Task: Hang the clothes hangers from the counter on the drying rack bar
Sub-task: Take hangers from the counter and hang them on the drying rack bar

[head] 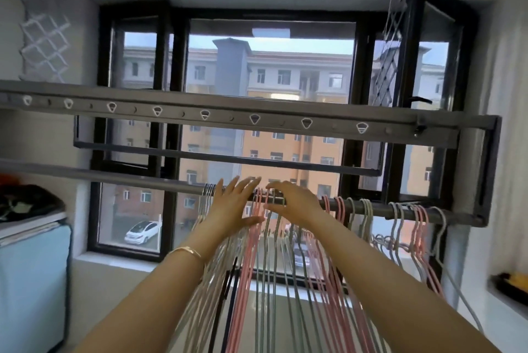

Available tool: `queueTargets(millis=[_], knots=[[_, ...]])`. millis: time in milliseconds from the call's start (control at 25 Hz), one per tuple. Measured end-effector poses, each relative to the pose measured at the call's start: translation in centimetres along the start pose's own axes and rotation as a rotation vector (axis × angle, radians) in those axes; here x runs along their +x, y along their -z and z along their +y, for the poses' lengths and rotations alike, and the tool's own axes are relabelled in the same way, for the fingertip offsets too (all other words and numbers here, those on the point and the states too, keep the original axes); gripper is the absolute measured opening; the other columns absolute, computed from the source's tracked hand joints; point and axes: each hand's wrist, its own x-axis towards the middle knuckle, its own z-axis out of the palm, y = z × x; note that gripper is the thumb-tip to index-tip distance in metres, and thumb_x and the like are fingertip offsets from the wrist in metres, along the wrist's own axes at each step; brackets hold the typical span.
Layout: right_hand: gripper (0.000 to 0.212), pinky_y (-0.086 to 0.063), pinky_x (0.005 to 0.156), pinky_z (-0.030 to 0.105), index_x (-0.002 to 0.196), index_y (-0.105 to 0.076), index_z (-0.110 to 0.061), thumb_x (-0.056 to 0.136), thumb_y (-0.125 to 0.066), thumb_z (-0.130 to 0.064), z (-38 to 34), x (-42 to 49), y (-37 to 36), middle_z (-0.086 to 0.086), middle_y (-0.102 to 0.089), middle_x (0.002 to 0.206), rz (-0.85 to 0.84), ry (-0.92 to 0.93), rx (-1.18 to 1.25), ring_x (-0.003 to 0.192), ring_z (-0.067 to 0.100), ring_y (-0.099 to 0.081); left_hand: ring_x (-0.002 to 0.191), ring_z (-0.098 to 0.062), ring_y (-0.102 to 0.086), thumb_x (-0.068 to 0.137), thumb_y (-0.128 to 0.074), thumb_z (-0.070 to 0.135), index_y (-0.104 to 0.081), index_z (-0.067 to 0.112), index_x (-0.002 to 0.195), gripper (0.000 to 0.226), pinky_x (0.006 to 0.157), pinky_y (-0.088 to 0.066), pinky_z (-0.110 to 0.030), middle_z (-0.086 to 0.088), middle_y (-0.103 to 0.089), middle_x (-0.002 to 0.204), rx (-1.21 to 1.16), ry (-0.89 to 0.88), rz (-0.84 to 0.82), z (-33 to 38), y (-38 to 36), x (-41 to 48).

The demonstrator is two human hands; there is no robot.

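While both your hands are raised, the round grey metal drying rack bar (371, 207) runs left-to-right just beyond them. Left hand (231, 207) open, fingers spread; right hand (294, 204) open, nearest the thin pink and grey wire hangers (258, 241) hooked there.

Matt grey metal bar (120, 178) — smooth, coated hangers (248, 267)
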Motion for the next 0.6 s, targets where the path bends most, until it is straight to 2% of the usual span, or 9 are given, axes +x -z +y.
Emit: queueTargets(millis=[120, 200, 320, 480, 600], knots=[[0.052, -0.045, 0.098, 0.04, 0.132, -0.04, -0.034, 0.085, -0.059, -0.046, 1.7, -1.2, 0.7, -0.005, -0.052, 0.134, -0.006, 0.005, 0.052, 0.119, 0.02, -0.051, 0.14, -0.026, -0.024, 0.088, -0.051, 0.053, -0.016, 0.037, 0.147, 0.07, 0.117, -0.013, -0.05, 0.0, -0.03, 0.151, 0.015, -0.043, -0.017, -0.3, -0.6, 1.3], [0.059, -0.038, 0.105, 0.041, 0.136, -0.036, -0.036, 0.084, -0.057, -0.053, 3.7, -2.4, 1.7, -0.005, -0.046, 0.14, 0.01, -0.005, -0.062, 0.127, 0.021, -0.044, 0.135, -0.027, -0.032, 0.089, -0.05, 0.052, -0.021, 0.038, 0.145, 0.065, 0.115, -0.019, -0.048, -0.001, -0.036, 0.146, 0.055, -0.029, 0.012, 0.1, -1.2, 1.8], [0.06, -0.037, 0.104, 0.042, 0.138, -0.033, -0.041, 0.084, -0.054, -0.057, 6.5, -4.0, 3.0, -0.004, -0.045, 0.142, 0.002, -0.091, -0.177, 0.126, 0.023, -0.045, 0.126, -0.029, -0.041, 0.087, -0.053, 0.052, -0.031, 0.04, 0.138, 0.057, 0.109, -0.025, -0.048, -0.004, -0.043, 0.137, 0.065, -0.003, 0.033, 1.4, -1.3, 2.7], [0.055, -0.04, 0.101, 0.039, 0.137, -0.034, -0.042, 0.086, -0.053, -0.053, 7.6, -4.4, 2.4, -0.002, -0.05, 0.135, 0.016, -0.094, -0.175, 0.12, 0.021, -0.048, 0.128, -0.032, -0.039, 0.088, -0.052, 0.052, -0.028, 0.043, 0.139, 0.058, 0.111, -0.02, -0.057, -0.007, -0.039, 0.137, 0.055, 0.018, -0.032, 3.5, -1.8, 3.3], [0.061, -0.032, 0.107, 0.042, 0.141, -0.024, -0.043, 0.086, -0.049, -0.056, 8.9, -5.4, 3.0, -0.005, -0.041, 0.144, 0.009, -0.12, -0.154, 0.131, 0.021, -0.039, 0.134, -0.033, -0.033, 0.086, -0.047, 0.06, -0.024, 0.043, 0.141, 0.062, 0.112, -0.014, -0.061, -0.008, -0.035, 0.142, 0.066, 0.021, -0.022, 4.1, -2.3, 3.3]])
